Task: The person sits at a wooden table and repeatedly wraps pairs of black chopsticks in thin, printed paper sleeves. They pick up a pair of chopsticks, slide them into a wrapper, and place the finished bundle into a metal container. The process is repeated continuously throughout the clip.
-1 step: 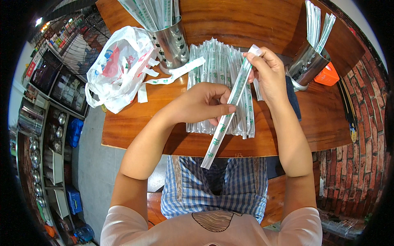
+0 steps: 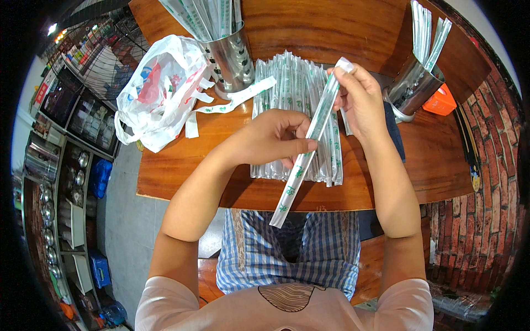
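Note:
A wrapped pair of chopsticks (image 2: 292, 187), in a long white sleeve with green print, slants over the table's near edge. My left hand (image 2: 279, 137) grips it around the middle, thumb on top and fingers curled beneath. At its upper end my right hand (image 2: 360, 95) is closed, pinching the sleeve between thumb and fingers. Under both hands lies a pile of similar wrapped chopsticks (image 2: 284, 91), side by side on the wooden table (image 2: 182, 179). A loose strip of white and green wrapper (image 2: 237, 100) rests left of the pile.
A white plastic bag (image 2: 157, 105) sits at the left. Behind it, a metal holder (image 2: 229, 63) contains wrapped chopsticks; another metal holder (image 2: 415, 85) stands at the right, beside an orange box (image 2: 440, 101). A dark cloth (image 2: 394, 135) lies near my right wrist. A brick wall (image 2: 475, 176) borders the right.
The upper end of the wrapped chopsticks, with my right fingers on it, has shifted very slightly. My left hand keeps its grip almost unmoved.

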Demonstrator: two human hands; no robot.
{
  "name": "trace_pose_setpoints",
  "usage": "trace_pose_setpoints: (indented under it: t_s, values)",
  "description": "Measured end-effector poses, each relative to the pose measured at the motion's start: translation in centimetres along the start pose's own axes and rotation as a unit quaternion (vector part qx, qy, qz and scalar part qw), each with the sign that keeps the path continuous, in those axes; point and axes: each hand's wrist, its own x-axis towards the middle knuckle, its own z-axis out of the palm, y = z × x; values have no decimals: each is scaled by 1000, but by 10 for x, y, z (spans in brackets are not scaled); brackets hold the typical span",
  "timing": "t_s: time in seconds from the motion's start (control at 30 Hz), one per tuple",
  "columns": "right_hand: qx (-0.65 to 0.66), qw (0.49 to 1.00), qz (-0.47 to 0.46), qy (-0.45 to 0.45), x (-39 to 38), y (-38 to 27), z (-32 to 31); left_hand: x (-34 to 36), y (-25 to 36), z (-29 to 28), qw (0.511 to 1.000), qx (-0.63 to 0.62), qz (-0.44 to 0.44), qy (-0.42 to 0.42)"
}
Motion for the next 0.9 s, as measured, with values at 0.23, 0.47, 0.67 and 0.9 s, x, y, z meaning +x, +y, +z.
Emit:
trace_pose_setpoints:
  t_s: [0.23, 0.47, 0.67, 0.9]
  values:
    - [21, 981, 116, -153, -3, 1, 9, 3, 9, -11, 953, -150, 83, 251]
    - [-83, 942, 158, -285, -16, -1, 26, 5, 4, -20, 933, -136, 110, 315]
    - [-73, 943, 165, -278, -19, 2, 31, 4, 6, -16, 935, -128, 109, 314]
    - [-12, 972, 88, -219, -20, -16, 27, 5, 2, -13, 935, -154, 134, 290]
